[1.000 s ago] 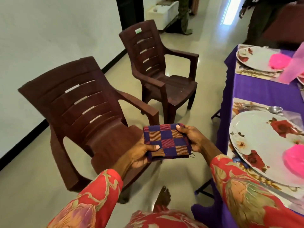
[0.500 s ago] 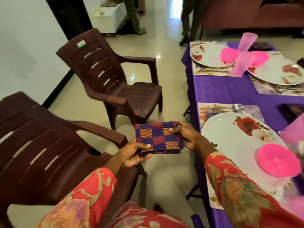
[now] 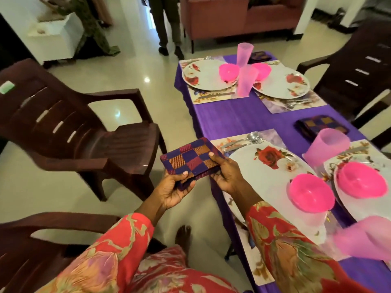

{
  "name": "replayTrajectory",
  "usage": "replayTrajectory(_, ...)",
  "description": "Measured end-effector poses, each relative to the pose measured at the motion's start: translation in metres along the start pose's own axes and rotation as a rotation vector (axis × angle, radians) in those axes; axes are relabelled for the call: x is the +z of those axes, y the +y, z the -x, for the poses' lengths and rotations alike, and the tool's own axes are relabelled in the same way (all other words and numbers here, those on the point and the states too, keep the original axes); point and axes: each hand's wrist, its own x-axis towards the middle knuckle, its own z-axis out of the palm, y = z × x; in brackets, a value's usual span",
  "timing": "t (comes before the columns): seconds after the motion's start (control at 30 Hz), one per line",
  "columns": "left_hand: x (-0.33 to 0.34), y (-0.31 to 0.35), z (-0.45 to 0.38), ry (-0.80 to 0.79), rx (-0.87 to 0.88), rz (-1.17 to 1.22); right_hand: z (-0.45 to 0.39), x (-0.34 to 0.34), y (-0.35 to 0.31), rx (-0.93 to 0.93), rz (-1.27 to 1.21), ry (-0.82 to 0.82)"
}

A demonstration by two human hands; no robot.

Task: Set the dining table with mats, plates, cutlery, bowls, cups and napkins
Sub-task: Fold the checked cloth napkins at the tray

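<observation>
The left hand (image 3: 172, 190) pinched the near-left corner of the folded checked napkin (image 3: 190, 160), thumb on top and fingers curled beneath. The right hand (image 3: 227, 176) clamped its right edge the same way. The napkin lay nearly flat in the air, just left of the table (image 3: 232, 119) edge, beside the flowered plate (image 3: 268, 178), its long axis running from near-left up toward far-right.

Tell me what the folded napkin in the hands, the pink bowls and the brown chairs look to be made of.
Napkin: woven cloth, matte; ribbed thread lines show in its checks, and it folds softly.
Pink bowl: probably plastic; uniform bright colour, smooth, faint sheen.
Brown chair: likely moulded plastic with a wood-grain look; one-piece form, slotted back, glossy highlights.
</observation>
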Motion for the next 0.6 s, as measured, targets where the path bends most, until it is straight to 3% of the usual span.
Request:
replayTrajectory(0.27, 0.047, 0.025, -0.093, -0.154, -0.118, -0.147, -0.056, -0.004, -0.04, -0.096, -0.025, 0.205)
replayTrajectory(0.6, 0.126, 0.092, -0.227, -0.048, -0.111, -0.442, -0.133, -0.007, -0.105, -0.225, -0.098, 0.486)
